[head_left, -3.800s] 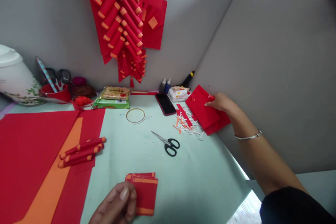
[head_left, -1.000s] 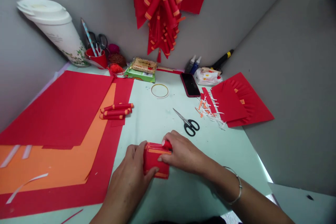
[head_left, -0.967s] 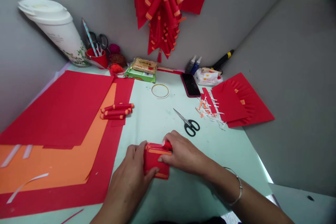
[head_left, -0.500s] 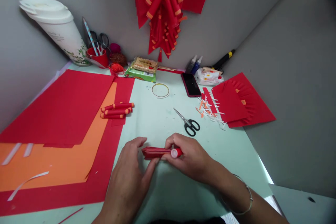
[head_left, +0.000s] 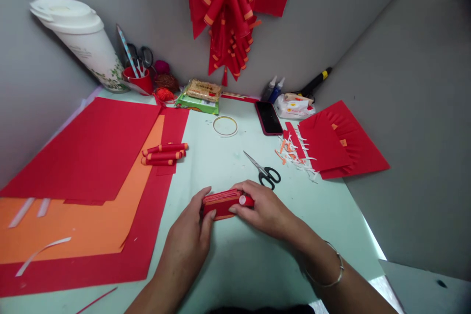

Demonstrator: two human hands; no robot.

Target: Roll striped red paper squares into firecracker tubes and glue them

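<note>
Between my two hands is a stack of small red paper rectangles (head_left: 222, 204) with orange along its edges, tilted so that its front face shows. My left hand (head_left: 191, 228) closes on the stack's left end, thumb in front and fingers behind. The right end is pinched by my right hand (head_left: 263, 208), which also holds a red tube with a pale round end (head_left: 243, 200), perhaps a marker or glue stick. Just beyond my right hand lie black-handled scissors (head_left: 264, 170), blades pointing away to the left. Several red paper rolls with orange ends (head_left: 165, 153) lie left of them.
Large red paper (head_left: 88, 152) and orange paper (head_left: 99, 228) sheets cover the left side. Along the back are a tape ring (head_left: 225, 126), a phone (head_left: 269, 118) and a white lidded cup (head_left: 83, 46). Paper scraps (head_left: 294, 154) lie at right. Red paper firecrackers (head_left: 228, 5) hang on the wall.
Both hands have moved slightly away from me with the stack. It has turned from edge-on to showing its front face, and my left hand now grips its left end.
</note>
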